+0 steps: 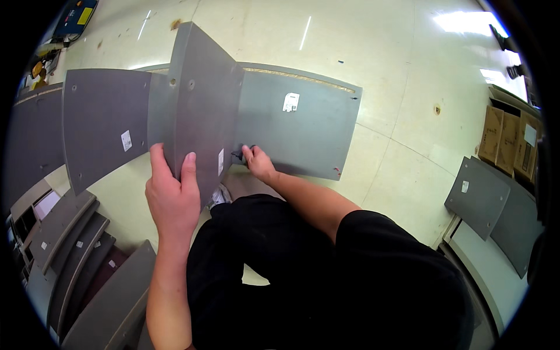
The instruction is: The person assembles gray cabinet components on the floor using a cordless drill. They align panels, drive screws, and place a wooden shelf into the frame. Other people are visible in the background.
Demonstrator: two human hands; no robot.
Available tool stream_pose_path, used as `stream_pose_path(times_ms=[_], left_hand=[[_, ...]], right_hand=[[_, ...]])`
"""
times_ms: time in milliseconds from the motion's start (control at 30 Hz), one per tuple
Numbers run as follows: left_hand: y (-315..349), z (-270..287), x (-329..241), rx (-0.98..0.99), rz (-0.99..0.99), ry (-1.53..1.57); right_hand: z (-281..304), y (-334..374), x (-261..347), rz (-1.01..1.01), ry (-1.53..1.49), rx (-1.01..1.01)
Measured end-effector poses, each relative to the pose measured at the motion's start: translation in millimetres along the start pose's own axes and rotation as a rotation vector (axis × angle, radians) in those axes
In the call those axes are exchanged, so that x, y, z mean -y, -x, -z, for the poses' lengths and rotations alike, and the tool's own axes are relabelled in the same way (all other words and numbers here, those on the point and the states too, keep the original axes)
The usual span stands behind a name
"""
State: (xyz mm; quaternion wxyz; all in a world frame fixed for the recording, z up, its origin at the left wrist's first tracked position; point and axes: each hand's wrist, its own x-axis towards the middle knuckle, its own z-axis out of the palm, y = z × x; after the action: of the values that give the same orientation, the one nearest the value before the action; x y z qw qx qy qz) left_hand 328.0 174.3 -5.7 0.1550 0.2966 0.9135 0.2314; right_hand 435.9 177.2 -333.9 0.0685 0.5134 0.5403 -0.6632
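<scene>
Pinching the near edge of the upright grey panel (207, 111), the left hand (172, 195) sets its thumb on one face and its fingers on the other side. The right hand (259, 163) curls around a small dark item (237, 155) low beside that panel; I cannot tell what it is. The upright panel meets a broad grey panel (315, 125) behind it, roughly square-on. It looks stiff, fairly heavy and smooth enough to slip, so a grip across its thickness, away from corners, seems best. Farther off, the broad panel's raw, grainy edge looks liable to chip; beyond lies pale floor (402, 81).
</scene>
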Motion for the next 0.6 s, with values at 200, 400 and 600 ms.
stream_pose_path(times_ms=[200, 400, 600], left_hand=[[-0.9, 1.3, 1.1, -0.008, -0.005, -0.01], [-0.4, 1.2, 3.0, -0.001, 0.011, 0.001], [-1.6, 1.4, 3.4, 0.012, 0.021, 0.013]], right_hand=[[-5.0, -2.4, 14.5, -0.078, 0.118, -0.119], [-9.5, 17.8, 31.9, -0.022, 0.219, -0.237], [-6.3, 2.7, 37.6, -0.182, 0.298, -0.214]])
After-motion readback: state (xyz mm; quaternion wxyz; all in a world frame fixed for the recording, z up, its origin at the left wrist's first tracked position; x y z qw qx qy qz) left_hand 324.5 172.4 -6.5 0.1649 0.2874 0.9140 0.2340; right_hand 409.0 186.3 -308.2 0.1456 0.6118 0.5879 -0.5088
